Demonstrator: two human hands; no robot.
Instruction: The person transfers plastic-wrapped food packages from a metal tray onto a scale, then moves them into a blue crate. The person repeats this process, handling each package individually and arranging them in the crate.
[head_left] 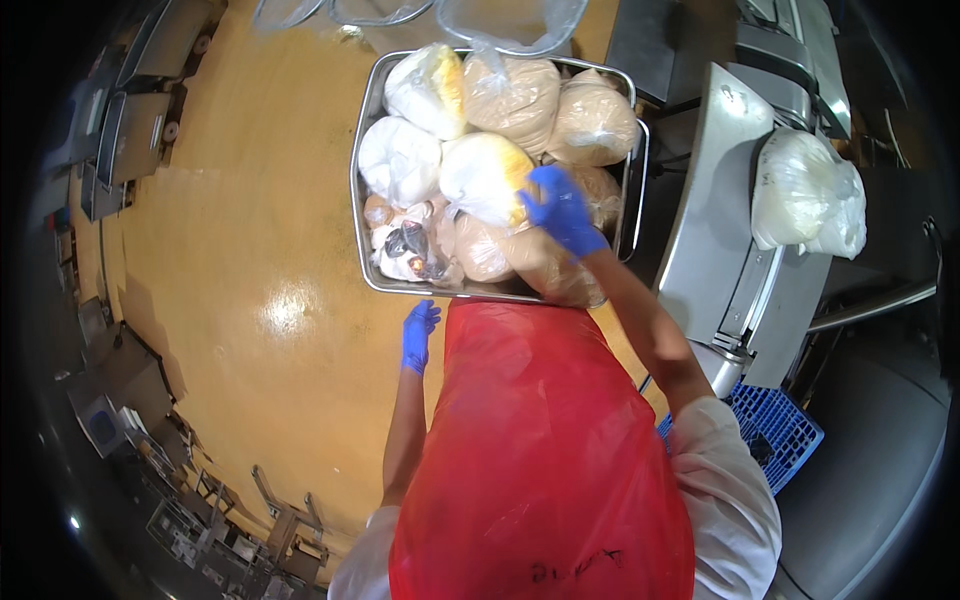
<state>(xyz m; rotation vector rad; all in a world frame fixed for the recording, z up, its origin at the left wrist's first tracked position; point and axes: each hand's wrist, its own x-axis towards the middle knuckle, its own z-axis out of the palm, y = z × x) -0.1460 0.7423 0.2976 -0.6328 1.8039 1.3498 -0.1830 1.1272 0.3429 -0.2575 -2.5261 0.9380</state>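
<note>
A metal tub in front of me holds several knotted clear plastic bags. My right hand, in a blue glove, hovers over the tub's right half with thumb and fingers apart. Its fingertips are at the edge of a bag of white and yellow contents; whether they touch it I cannot tell. Beneath and beside that hand lie bags of tan powder. My left hand, also blue-gloved, hangs outside the tub near its front left corner, fingers loosely extended and holding nothing.
Right of the tub stands a steel machine with a sloped metal surface, bearing a filled plastic bag. A blue plastic crate sits lower right. Bins lined with clear plastic stand beyond the tub. My red apron reaches the tub's near rim.
</note>
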